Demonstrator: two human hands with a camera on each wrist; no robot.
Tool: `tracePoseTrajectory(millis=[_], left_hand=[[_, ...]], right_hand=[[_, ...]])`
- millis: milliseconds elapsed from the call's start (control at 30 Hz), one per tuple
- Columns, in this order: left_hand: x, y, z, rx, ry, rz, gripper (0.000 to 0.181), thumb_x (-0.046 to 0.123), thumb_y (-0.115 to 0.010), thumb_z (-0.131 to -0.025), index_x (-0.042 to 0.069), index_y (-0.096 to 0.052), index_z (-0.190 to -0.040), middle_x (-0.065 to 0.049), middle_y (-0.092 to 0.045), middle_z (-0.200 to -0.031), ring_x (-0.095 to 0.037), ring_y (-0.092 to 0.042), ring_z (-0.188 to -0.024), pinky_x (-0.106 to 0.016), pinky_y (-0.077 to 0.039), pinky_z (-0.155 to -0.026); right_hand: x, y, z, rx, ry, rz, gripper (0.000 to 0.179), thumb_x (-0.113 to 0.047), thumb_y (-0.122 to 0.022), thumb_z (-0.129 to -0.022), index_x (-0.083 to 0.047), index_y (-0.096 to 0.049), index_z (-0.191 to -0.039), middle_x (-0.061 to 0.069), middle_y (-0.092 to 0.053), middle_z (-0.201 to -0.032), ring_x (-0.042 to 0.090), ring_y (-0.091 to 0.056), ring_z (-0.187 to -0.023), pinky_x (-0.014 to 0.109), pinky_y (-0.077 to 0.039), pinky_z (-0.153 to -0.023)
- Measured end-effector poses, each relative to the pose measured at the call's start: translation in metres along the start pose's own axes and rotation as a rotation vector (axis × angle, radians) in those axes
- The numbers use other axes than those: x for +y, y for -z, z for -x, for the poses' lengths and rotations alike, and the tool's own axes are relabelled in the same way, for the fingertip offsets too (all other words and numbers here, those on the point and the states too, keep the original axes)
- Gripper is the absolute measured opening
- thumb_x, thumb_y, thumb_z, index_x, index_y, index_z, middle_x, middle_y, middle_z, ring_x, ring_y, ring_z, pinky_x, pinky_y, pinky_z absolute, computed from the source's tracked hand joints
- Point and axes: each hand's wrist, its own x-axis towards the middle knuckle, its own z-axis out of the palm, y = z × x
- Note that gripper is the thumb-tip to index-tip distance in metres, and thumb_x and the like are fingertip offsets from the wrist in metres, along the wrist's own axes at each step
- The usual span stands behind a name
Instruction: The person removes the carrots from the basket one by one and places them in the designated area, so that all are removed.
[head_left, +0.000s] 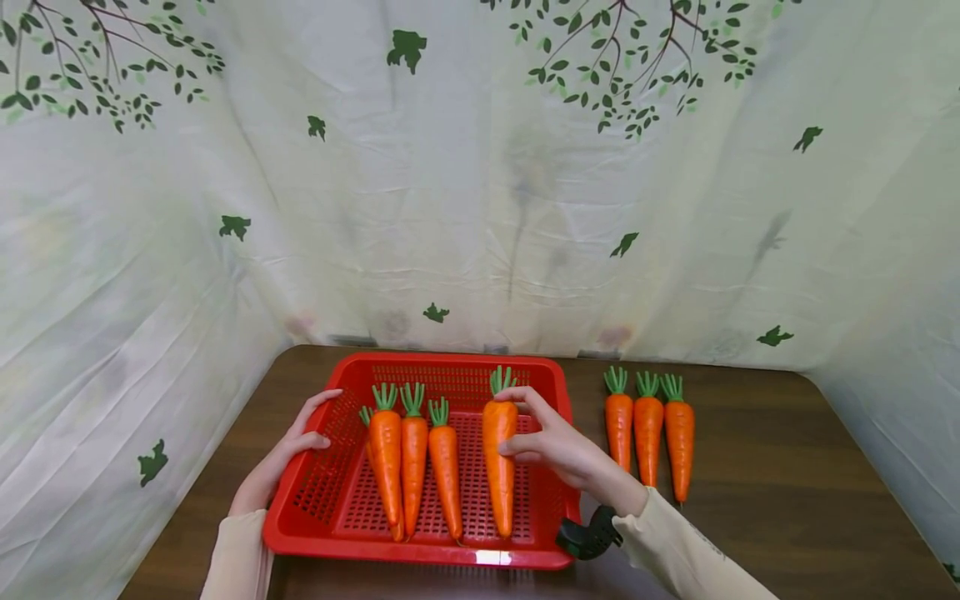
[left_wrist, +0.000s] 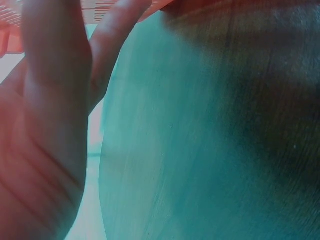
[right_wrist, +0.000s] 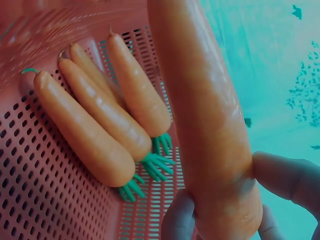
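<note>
My right hand [head_left: 551, 446] pinches an orange carrot [head_left: 499, 467] with green stems between thumb and fingers, holding it over the right side of a red plastic basket [head_left: 420, 552]. In the right wrist view this carrot [right_wrist: 210, 120] fills the middle, with the fingertips near its thick end. Several other carrots [head_left: 444, 475] lie in the basket's left half, stems toward the back; one is mostly hidden beneath another. My left hand [head_left: 288, 450] grips the basket's left rim, thumb and fingers over the edge. The left wrist view shows this hand [left_wrist: 55, 125] below the basket's mesh wall.
Three carrots [head_left: 648, 433] lie side by side on the brown wooden table [head_left: 780, 483], right of the basket. A pale curtain [head_left: 465, 208] with printed leaves hangs behind and along both sides. A black wrist device [head_left: 588, 535] is on my right wrist.
</note>
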Motion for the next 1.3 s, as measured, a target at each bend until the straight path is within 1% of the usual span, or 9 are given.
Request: tracePoseTrajectory(millis=[133,367,500,700,800,867,1033,1167,1300], left_hand=[[-0.001,-0.001,0.002,0.003,0.029,0.023,0.067,0.003,-0.038,-0.092,0.03,-0.015,-0.149,-0.016,-0.021,-0.141,-0.033,-0.05,-0.113,-0.052,-0.048,-0.085],[0.0,-0.003,0.002,-0.004,0.0,0.031,0.069,0.0,-0.037,-0.091,0.028,-0.014,-0.15,-0.017,-0.02,-0.142,-0.033,-0.049,-0.114,-0.051,-0.048,-0.086],[0.001,-0.003,0.002,-0.005,0.012,0.031,0.068,0.003,-0.037,-0.092,0.03,-0.014,-0.15,-0.016,-0.02,-0.143,-0.032,-0.049,-0.115,-0.051,-0.047,-0.086],[0.002,-0.003,0.002,-0.007,0.014,0.03,0.067,0.004,-0.038,-0.093,0.03,-0.014,-0.15,-0.016,-0.019,-0.143,-0.032,-0.048,-0.115,-0.051,-0.047,-0.086],[0.002,-0.003,0.002,-0.004,0.015,0.032,0.067,0.004,-0.038,-0.092,0.03,-0.014,-0.149,-0.016,-0.019,-0.143,-0.032,-0.048,-0.115,-0.051,-0.047,-0.086],[0.002,-0.003,0.002,-0.002,0.018,0.03,0.067,0.004,-0.039,-0.092,0.03,-0.015,-0.149,-0.016,-0.019,-0.143,-0.032,-0.048,-0.115,-0.051,-0.048,-0.086],[0.002,-0.004,0.003,0.004,0.03,0.028,0.067,0.005,-0.039,-0.092,0.031,-0.014,-0.149,-0.016,-0.018,-0.144,-0.032,-0.048,-0.116,-0.051,-0.047,-0.087],[0.003,-0.004,0.003,0.009,0.037,0.029,0.068,0.005,-0.039,-0.092,0.031,-0.015,-0.149,-0.016,-0.019,-0.144,-0.034,-0.047,-0.116,-0.052,-0.047,-0.086],[0.003,-0.005,0.003,0.012,0.04,0.026,0.067,0.006,-0.039,-0.092,0.031,-0.015,-0.149,-0.016,-0.019,-0.144,-0.034,-0.047,-0.116,-0.052,-0.048,-0.086]], right_hand=[[0.0,0.006,0.006,-0.012,0.027,-0.035,0.057,-0.002,-0.063,-0.085,-0.01,-0.036,-0.135,0.02,-0.027,-0.139,0.027,-0.057,-0.096,0.036,-0.05,-0.082],[-0.004,0.019,0.02,-0.01,0.042,-0.093,0.064,-0.002,-0.061,-0.086,-0.011,-0.031,-0.141,0.02,-0.03,-0.14,0.029,-0.055,-0.103,0.036,-0.049,-0.084],[-0.007,0.027,0.031,-0.002,0.035,-0.108,0.066,-0.003,-0.061,-0.087,-0.014,-0.028,-0.144,0.018,-0.027,-0.144,0.03,-0.051,-0.109,0.037,-0.047,-0.086],[-0.01,0.038,0.048,0.02,0.034,-0.088,0.067,-0.006,-0.062,-0.088,-0.017,-0.027,-0.145,0.013,-0.017,-0.151,0.036,-0.038,-0.123,0.042,-0.043,-0.092],[-0.01,0.043,0.055,0.029,0.035,-0.095,0.067,-0.007,-0.061,-0.089,-0.016,-0.025,-0.145,0.01,-0.011,-0.154,0.035,-0.031,-0.128,0.043,-0.041,-0.094],[-0.01,0.047,0.059,0.037,0.037,-0.098,0.067,-0.007,-0.06,-0.089,-0.016,-0.024,-0.145,0.011,-0.011,-0.153,0.034,-0.034,-0.127,0.043,-0.041,-0.095],[-0.008,0.057,0.069,0.045,0.05,-0.112,0.066,-0.007,-0.057,-0.09,-0.015,-0.022,-0.146,0.017,-0.02,-0.148,0.031,-0.046,-0.118,0.043,-0.043,-0.094],[-0.007,0.063,0.076,0.053,0.056,-0.117,0.063,-0.008,-0.055,-0.091,-0.016,-0.023,-0.145,0.018,-0.021,-0.147,0.029,-0.048,-0.116,0.044,-0.043,-0.093],[-0.004,0.068,0.081,0.065,0.057,-0.124,0.061,-0.008,-0.054,-0.091,-0.018,-0.026,-0.144,0.017,-0.018,-0.147,0.03,-0.048,-0.115,0.043,-0.043,-0.093]])
